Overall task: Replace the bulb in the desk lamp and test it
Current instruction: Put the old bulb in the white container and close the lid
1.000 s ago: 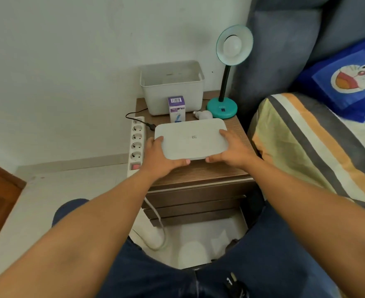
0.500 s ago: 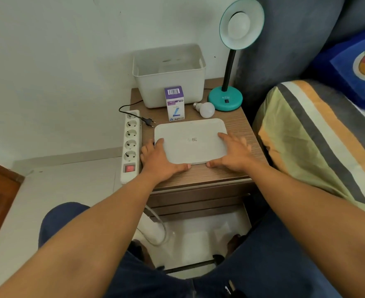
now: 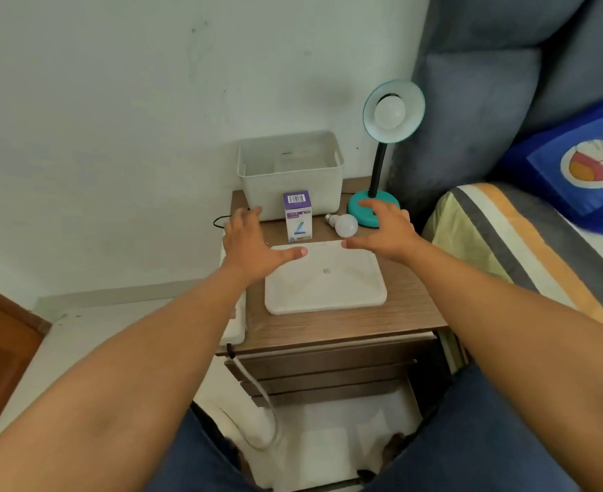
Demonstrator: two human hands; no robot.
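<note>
Both hands are spread and empty: the left hand (image 3: pixel 254 243) hovers near the storage bin (image 3: pixel 290 172), the right hand (image 3: pixel 385 230) just before the desk lamp (image 3: pixel 381 154) base. The white lid (image 3: pixel 325 278) lies flat on the surface (image 3: pixel 328 324), with the loose bulb (image 3: pixel 344 224) beside the bulb box (image 3: pixel 297 216). This looks like the preparation step; next, one hand should steady the lamp while the other unscrews the fitted bulb (image 3: pixel 389 113).

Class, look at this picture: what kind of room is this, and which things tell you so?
Most likely a bedroom: a wooden bedside table stands against a padded grey headboard, beside a striped blanket and a cartoon pillow, with a teal desk lamp on it.
</note>
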